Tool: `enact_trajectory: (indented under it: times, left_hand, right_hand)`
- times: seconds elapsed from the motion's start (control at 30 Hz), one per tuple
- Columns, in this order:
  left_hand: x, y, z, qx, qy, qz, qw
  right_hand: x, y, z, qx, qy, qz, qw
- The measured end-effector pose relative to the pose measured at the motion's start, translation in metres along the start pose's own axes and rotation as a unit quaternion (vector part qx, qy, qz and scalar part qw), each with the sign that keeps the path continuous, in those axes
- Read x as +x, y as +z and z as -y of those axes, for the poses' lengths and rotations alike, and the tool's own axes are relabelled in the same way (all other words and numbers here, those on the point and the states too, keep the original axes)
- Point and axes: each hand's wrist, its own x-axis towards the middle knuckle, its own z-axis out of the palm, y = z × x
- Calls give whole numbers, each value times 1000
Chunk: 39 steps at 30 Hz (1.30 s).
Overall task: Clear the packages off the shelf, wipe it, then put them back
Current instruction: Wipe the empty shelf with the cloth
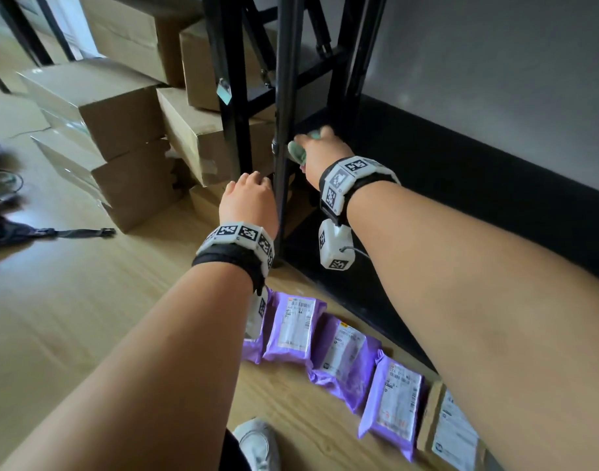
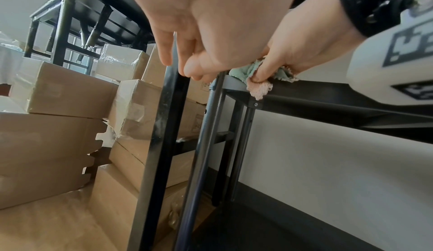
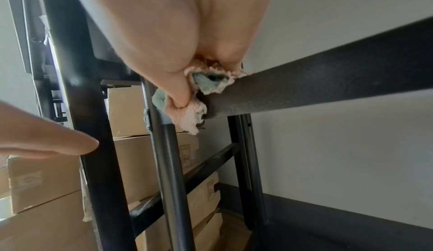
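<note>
My right hand (image 1: 320, 144) grips a bunched green and pink cloth (image 1: 298, 153) and presses it on the left front corner of the dark shelf (image 1: 461, 171). In the wrist views the cloth (image 2: 248, 71) (image 3: 187, 114) hangs over the shelf edge (image 2: 328, 97) (image 3: 328, 81) under the thumb. My left hand (image 1: 250, 195) holds nothing; its loosely bent fingers (image 2: 199, 66) touch the black post (image 2: 164, 125), and one straight finger (image 3: 58, 144) lies against it. Several purple packages (image 1: 293, 329) and a brown one (image 1: 454, 433) lie in a row on the wooden floor.
Stacked cardboard boxes (image 1: 104, 107) stand left of the rack, behind the black post (image 1: 235, 130). A grey pole (image 1: 284, 130) rises at the shelf corner. A lower black shelf (image 1: 311, 266) sits near the floor. A white shoe (image 1: 257, 443) is at the bottom and a black strap (image 1: 70, 232) at the left.
</note>
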Motion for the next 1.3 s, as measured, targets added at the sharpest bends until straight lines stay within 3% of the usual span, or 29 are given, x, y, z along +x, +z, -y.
enact_trajectory:
  times: [0.27, 0.43, 0.77, 1.3]
  left_hand:
    - [-11, -7, -12, -10, 18, -17, 1000]
    - [-23, -12, -38, -20, 53, -31, 998]
    - [-55, -24, -87, -11, 105, -30, 994]
    - [-111, -29, -197, -25, 212, -9, 977]
  right_hand:
    - [-33, -8, -15, -1, 6, 14, 1000]
    - [-75, -8, -45, -21, 19, -14, 1000]
    - [-164, -3, -110, -40, 89, -107, 989]
    - [-305, -12, -202, -9, 228, -177, 957]
